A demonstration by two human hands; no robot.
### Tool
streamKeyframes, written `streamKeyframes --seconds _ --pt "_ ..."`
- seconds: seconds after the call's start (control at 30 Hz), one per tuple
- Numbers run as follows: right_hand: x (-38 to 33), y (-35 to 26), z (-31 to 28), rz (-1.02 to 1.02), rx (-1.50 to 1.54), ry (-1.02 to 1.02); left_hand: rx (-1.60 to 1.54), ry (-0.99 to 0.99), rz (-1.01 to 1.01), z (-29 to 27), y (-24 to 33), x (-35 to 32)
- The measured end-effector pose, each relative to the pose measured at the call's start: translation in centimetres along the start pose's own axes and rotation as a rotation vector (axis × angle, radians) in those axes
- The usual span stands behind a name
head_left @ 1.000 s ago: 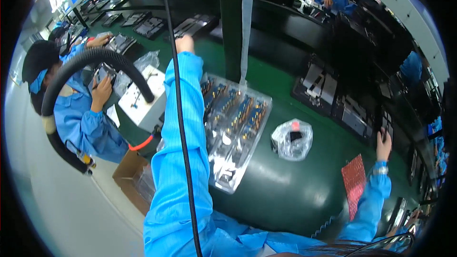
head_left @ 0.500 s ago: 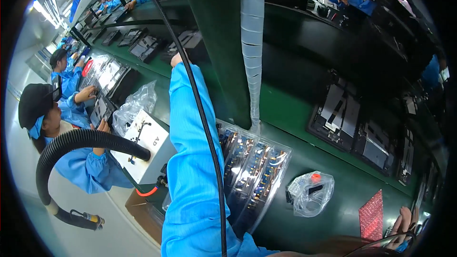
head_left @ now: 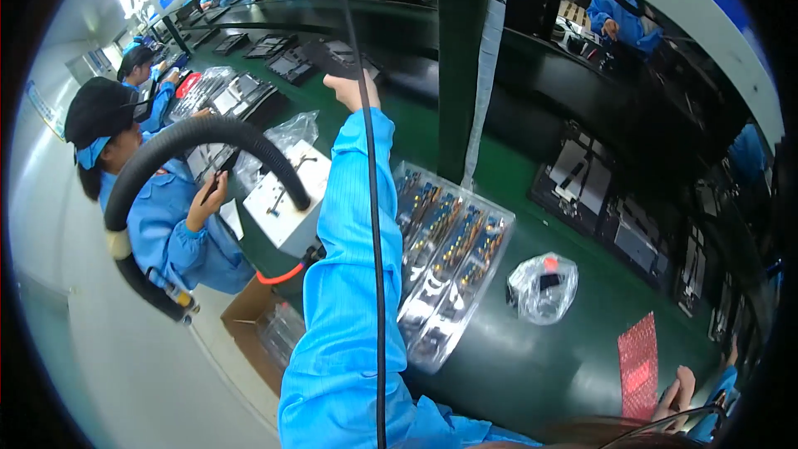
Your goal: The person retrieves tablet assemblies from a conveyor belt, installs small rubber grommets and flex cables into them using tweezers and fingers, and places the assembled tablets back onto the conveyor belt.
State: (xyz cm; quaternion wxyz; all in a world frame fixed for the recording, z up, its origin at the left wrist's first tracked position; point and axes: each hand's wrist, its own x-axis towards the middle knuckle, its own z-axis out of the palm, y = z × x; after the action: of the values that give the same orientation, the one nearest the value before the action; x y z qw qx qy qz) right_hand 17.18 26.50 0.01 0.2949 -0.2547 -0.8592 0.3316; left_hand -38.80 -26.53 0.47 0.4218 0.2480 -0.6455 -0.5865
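My left arm, in a blue sleeve, stretches far across the green bench. At its end my left hand (head_left: pixel 353 91) is closed at the near edge of a dark flat device panel (head_left: pixel 332 55); its fingertips are mostly hidden. A clear plastic tray (head_left: pixel 449 262) with rows of small electronic parts lies right of my forearm. At the lower right, what appears to be my right hand (head_left: pixel 677 395) shows only in part. Its fingers point up, nothing visible in them. Beside it is a red bubble-wrap bag (head_left: pixel 637 366).
A clear bag (head_left: pixel 544 287) with a roll-like item lies mid-bench. A white box (head_left: pixel 283 199) with a black hose (head_left: pixel 199 135) stands at left, above a cardboard box (head_left: pixel 249 337). A co-worker (head_left: pixel 158 199) sits there. A green post (head_left: pixel 459 75) rises ahead; device panels (head_left: pixel 573 175) line the right.
The whole view has shifted, so bench items appear farther right on the left side. My left hand shows more fully by the panel. The co-worker's near hand is raised.
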Motion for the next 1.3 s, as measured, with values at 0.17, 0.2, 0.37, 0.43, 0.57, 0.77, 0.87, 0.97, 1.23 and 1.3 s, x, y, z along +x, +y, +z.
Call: streamKeyframes --seconds 0.17,0.2,0.37,0.43,0.57,0.77,0.87,0.97,1.23,1.3 --pt "-3.9 -7.4 3.1 -0.096 0.190 0.116 -0.019 -0.105 0.122 -3.8 3.4 -6.5" --pt "-4.5 -7.1 3.8 -0.083 0.325 0.158 -0.002 -0.133 0.163 -4.3 4.8 -8.1" --pt "-8.6 -8.9 6.8 -0.142 0.676 -0.062 -0.076 -0.195 0.337 -11.2 7.0 -12.6" --pt "-9.9 -11.2 7.7 -0.115 0.766 -0.053 -0.063 -0.188 0.426 -15.5 7.1 -14.3" --pt "-11.8 -13.0 8.9 -0.178 0.795 -0.142 -0.229 -0.208 0.527 -23.1 7.6 -20.0" --pt "-12.7 -14.5 10.0 -0.138 0.759 -0.227 -0.667 -0.525 -0.209 -36.8 9.6 -27.3" --pt "-11.9 -13.9 9.7 0.035 0.772 -0.256 -0.696 -0.764 -0.443 -40.1 8.7 -29.7" --pt "-11.1 -12.4 7.6 0.214 0.816 -0.354 -0.642 -0.929 -0.778 -40.2 8.4 -32.1" --pt "-14.0 -5.6 5.2 0.359 0.420 -0.113 -0.313 -1.529 -0.457 -33.7 5.7 -36.2" --pt "-14.7 -4.4 5.2 0.375 0.281 -0.140 -0.183 -1.630 -0.396 -32.8 4.3 -36.0"
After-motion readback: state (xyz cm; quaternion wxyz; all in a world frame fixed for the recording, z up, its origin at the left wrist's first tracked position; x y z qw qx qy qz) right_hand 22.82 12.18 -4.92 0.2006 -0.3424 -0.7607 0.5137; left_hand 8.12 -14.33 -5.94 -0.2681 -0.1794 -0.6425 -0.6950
